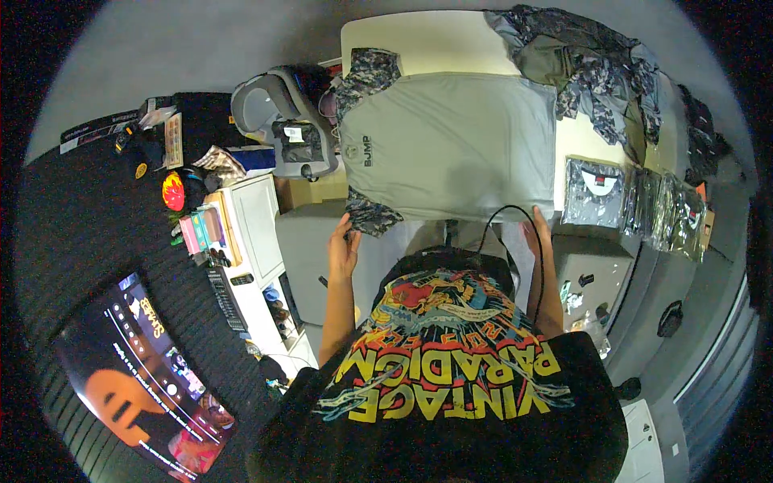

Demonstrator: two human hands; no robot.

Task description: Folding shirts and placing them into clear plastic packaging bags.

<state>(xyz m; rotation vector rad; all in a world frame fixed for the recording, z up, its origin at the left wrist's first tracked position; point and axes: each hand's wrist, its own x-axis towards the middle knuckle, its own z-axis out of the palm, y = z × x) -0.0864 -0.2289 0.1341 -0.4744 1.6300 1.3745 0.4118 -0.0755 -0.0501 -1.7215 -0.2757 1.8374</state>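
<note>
A grey-green T-shirt (pixel 459 145) with dark camouflage sleeves lies spread flat, its collar side to the left and its hem to the right. Small dark print marks its chest. My left hand (pixel 344 248) pinches the edge of the near sleeve (pixel 373 216). At the near hem corner, my right hand (pixel 536 233) has its fingers closed on the cloth, partly behind a black cable (pixel 538 266). Under the shirt is a pale table (pixel 427 40), showing along the far side.
Crumpled camouflage clothing (pixel 592 68) lies at the table's far right. Clear-bagged folded shirts (pixel 594 191) are stacked nearer. A grey child seat (pixel 262 109) stands left, beyond a white cabinet (pixel 256 221). A lit screen (pixel 145 386) is at lower left.
</note>
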